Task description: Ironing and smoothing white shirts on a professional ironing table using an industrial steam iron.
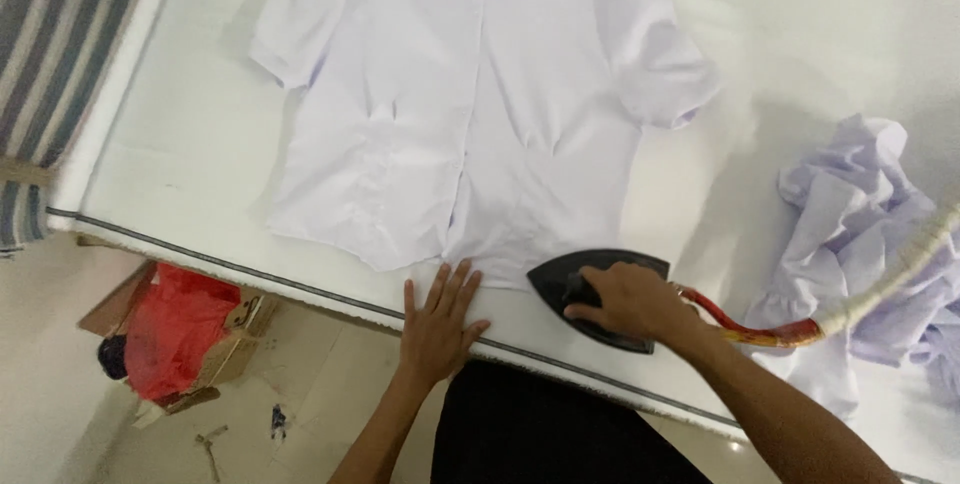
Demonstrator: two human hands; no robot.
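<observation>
White cotton — a short-sleeved shirt lies spread flat, front up, on the padded white table. The left hand presses open-palmed on the table edge at the shirt's hem. The right hand wraps the handle of a black iron at the hem — crumpled pale garments lie to the right.
</observation>
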